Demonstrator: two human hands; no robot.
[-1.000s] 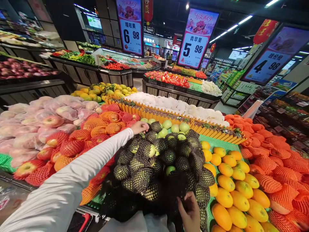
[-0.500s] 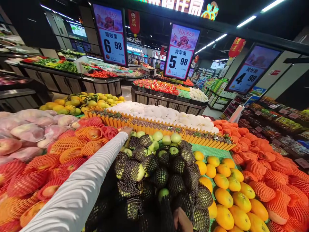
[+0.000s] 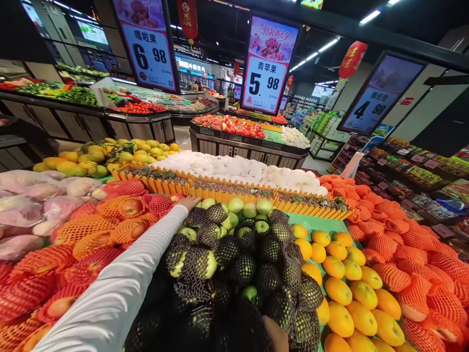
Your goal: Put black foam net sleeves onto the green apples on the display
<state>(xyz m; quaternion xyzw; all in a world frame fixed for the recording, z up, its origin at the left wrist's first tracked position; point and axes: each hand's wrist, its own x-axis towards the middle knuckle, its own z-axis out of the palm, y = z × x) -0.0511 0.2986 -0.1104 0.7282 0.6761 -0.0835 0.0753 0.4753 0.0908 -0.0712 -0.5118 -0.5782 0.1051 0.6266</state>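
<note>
My left hand (image 3: 189, 202), at the end of a white-sleeved arm (image 3: 120, 274), reaches to the back left corner of the green apples. Its fingers look stretched out, lying beside the green apple (image 3: 208, 203) there, close to the orange picket edging (image 3: 234, 192). No held thing shows in it. Many green apples in front wear black foam nets (image 3: 244, 268). Low in the view, only part of my right hand (image 3: 275, 335) shows, against the netted apples; dark shapes hide most of its fingers. A bare green apple (image 3: 250, 293) lies just above it.
Apples in red and orange nets (image 3: 88, 234) fill the left. Yellow-orange citrus fruits (image 3: 339, 293) lie on a green mat to the right, with orange-netted fruit (image 3: 414, 269) beyond. White-wrapped fruit (image 3: 234, 168) lies behind the edging. Price screens (image 3: 271, 63) hang overhead.
The view has shifted slightly, so the displays sit further left and higher. My left hand stays at the same corner, its fingers showing more. Less of my right hand's fingers shows.
</note>
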